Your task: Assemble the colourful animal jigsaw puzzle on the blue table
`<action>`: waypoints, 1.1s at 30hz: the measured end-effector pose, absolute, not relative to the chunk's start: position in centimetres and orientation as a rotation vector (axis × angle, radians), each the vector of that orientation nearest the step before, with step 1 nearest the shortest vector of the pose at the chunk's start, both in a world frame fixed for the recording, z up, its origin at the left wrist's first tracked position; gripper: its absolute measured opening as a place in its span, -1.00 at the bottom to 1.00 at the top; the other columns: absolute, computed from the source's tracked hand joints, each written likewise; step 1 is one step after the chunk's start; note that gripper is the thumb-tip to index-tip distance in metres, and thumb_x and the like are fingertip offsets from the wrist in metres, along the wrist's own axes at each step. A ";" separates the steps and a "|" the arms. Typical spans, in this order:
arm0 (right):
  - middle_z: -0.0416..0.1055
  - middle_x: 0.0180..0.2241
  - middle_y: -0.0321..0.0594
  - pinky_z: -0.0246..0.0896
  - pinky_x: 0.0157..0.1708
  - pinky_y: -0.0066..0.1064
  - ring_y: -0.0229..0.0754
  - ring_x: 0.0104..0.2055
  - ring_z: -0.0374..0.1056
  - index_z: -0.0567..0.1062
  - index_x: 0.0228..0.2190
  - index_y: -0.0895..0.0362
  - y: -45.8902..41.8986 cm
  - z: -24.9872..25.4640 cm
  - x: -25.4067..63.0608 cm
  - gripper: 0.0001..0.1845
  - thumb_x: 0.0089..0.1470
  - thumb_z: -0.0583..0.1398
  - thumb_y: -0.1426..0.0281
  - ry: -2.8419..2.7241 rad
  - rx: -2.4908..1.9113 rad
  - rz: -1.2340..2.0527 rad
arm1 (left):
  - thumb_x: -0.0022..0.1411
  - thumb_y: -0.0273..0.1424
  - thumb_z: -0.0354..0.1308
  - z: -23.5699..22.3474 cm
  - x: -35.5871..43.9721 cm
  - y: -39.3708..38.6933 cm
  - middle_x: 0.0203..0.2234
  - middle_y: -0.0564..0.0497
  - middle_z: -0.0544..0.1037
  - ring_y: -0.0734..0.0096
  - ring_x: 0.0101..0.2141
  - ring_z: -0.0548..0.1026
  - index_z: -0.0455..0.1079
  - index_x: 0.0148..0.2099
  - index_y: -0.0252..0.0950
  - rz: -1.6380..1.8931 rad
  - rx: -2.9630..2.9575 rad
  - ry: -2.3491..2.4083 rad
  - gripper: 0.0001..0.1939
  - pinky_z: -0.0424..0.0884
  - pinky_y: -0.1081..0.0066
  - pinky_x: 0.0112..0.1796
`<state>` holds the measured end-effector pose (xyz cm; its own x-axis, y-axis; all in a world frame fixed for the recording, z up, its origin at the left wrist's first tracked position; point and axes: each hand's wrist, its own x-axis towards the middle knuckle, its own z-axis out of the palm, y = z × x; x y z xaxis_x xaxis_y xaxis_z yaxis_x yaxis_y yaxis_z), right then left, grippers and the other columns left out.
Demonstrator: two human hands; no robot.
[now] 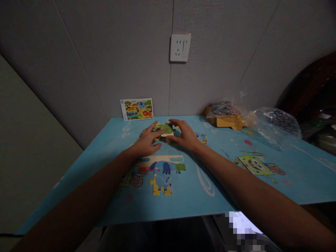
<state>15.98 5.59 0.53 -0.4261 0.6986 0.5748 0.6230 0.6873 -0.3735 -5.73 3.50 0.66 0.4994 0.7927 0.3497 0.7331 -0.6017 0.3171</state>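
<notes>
A green-patterned puzzle piece (165,129) is near the far middle of the table, with other pieces partly hidden beneath my fingers. My right hand (185,134) holds its right side, index finger at the far edge and thumb at the near edge. From the other side, my left hand (147,140) reaches in with fingers stretched out, one fingertip resting on the piece. Closer to me lies a joined puzzle section (160,174) with a blue elephant, partly behind my left forearm. Another loose piece (201,137) sits just beyond my right wrist.
A picture card (137,109) of the animal scene leans on the wall at the back left. At the back right are an orange-yellow box (228,121) and a clear plastic bag (277,124). The blue cartoon-printed tablecloth (189,206) ends close to my body.
</notes>
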 end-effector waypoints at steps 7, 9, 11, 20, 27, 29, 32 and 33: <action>0.37 0.06 0.05 0.18 0.02 0.00 0.18 0.08 0.25 0.42 0.07 0.15 6.5 1.7 18.2 -0.49 0.07 0.21 0.31 -2.118 -1.461 -0.108 | 0.16 -0.45 0.12 0.1 -6.1 4.5 0.28 -0.05 0.19 -0.08 0.32 -0.05 0.30 0.25 -0.12 0.728 2.393 1.732 -0.42 0.00 -0.06 0.25; 0.41 0.01 0.06 0.21 -0.03 0.00 0.21 0.05 0.28 0.51 -0.04 0.14 7.0 2.5 20.4 -0.60 0.06 0.20 0.34 -1.982 -1.699 -0.195 | 0.15 -0.38 0.16 -0.1 -6.4 4.8 0.29 -0.03 0.17 -0.19 0.31 -0.07 0.38 0.19 -0.07 0.676 2.336 1.815 -0.48 -0.02 -0.14 0.24; 0.46 -0.06 0.06 0.25 -0.10 -0.07 0.18 -0.01 0.35 0.52 -0.04 0.16 7.4 3.0 22.5 -0.53 0.00 0.25 0.26 -1.958 -1.894 -0.139 | 0.16 -0.34 0.18 -0.2 -6.5 5.0 0.30 -0.02 0.13 -0.22 0.31 -0.05 0.39 0.17 -0.02 0.659 2.300 1.843 -0.50 -0.03 -0.15 0.23; 0.55 -0.34 -0.02 0.23 -0.42 -0.35 0.00 -0.29 0.45 0.60 -0.36 0.15 8.0 1.9 25.1 -0.62 -0.21 0.38 0.15 -2.090 -2.122 0.127 | 0.18 -0.31 0.18 -0.2 -6.1 4.7 0.32 -0.07 0.08 -0.23 0.31 -0.08 0.38 0.18 -0.05 0.625 2.305 1.829 -0.51 -0.01 -0.15 0.22; 0.51 -0.44 -0.15 0.19 -0.47 -0.42 -0.18 -0.44 0.38 0.55 -0.37 0.21 6.8 2.8 21.4 -0.73 -0.07 0.27 0.26 -1.677 -1.420 0.567 | 0.22 -0.37 0.17 0.7 -6.0 3.9 0.13 -0.03 0.41 0.13 0.29 0.06 -0.08 0.41 -0.10 1.046 2.444 1.399 -0.22 0.03 0.06 0.27; 0.49 -0.46 -0.18 0.14 -0.52 -0.44 -0.25 -0.49 0.32 0.54 -0.37 0.22 5.9 2.6 19.6 -0.65 -0.11 0.29 0.18 -1.731 -1.173 0.856 | 0.23 -0.32 0.20 0.8 -5.8 3.7 0.08 -0.06 0.45 0.16 0.27 0.12 -0.01 0.39 -0.11 1.094 2.494 1.216 -0.25 0.08 0.09 0.25; 0.41 -0.52 -0.23 0.04 -0.57 -0.46 -0.33 -0.54 0.20 0.53 -0.36 0.26 4.9 2.0 17.7 -0.59 -0.13 0.28 0.15 -1.831 -0.953 1.100 | 0.20 -0.29 0.24 0.4 -5.6 3.6 0.16 -0.15 0.34 0.08 0.22 0.23 0.30 0.24 -0.15 1.098 2.553 1.068 -0.45 0.21 0.05 0.18; 0.39 -0.54 -0.25 0.01 -0.58 -0.46 -0.34 -0.56 0.16 0.53 -0.36 0.27 4.7 1.8 17.4 -0.59 -0.12 0.27 0.16 -1.837 -0.929 1.134 | 0.20 -0.30 0.25 0.2 -5.6 3.7 0.17 -0.17 0.32 0.07 0.20 0.26 0.37 0.18 -0.17 1.117 2.562 1.043 -0.51 0.24 0.04 0.16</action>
